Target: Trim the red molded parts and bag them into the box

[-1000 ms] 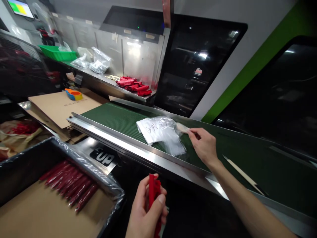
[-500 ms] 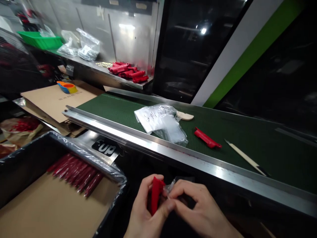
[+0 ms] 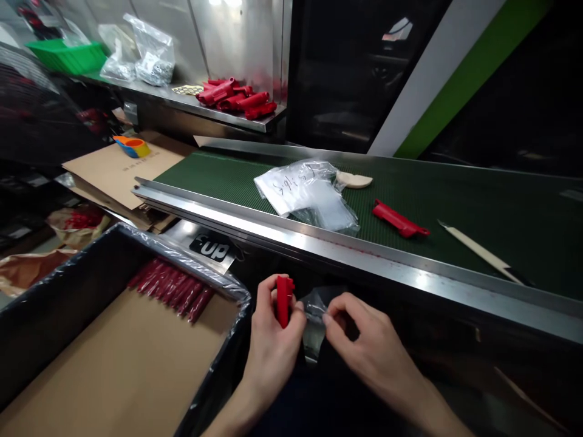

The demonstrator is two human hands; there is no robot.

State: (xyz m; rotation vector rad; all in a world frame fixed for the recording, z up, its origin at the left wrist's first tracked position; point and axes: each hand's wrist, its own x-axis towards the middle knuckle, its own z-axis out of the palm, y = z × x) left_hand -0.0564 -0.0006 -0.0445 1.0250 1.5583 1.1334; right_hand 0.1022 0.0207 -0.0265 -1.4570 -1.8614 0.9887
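My left hand (image 3: pixel 273 334) is closed around a red plastic part (image 3: pixel 283 301), held upright in front of the conveyor's metal edge. Beside it, my right hand (image 3: pixel 364 331) pinches a small clear plastic bag (image 3: pixel 315 306) between thumb and fingers. The bag hangs between my two hands, and its left edge lies by my left thumb; whether that thumb grips it too I cannot tell. Another red plastic part (image 3: pixel 399 220) rests on the green conveyor belt (image 3: pixel 218 181), near a stack of clear bags (image 3: pixel 307 191) with handwriting on it.
A craft knife (image 3: pixel 483 252) and a beige, half-round piece (image 3: pixel 354 179) lie on the belt. At left, a lined box (image 3: pixel 113 364) holds a row of bagged red parts (image 3: pixel 170 288). More red parts (image 3: pixel 234 98) are piled on the metal shelf. Tape (image 3: pixel 133 147) sits on cardboard.
My hands have moved apart a little, and the clear bag now stretches open between them. The red part stays in my left hand. The whole view has shifted with my head.
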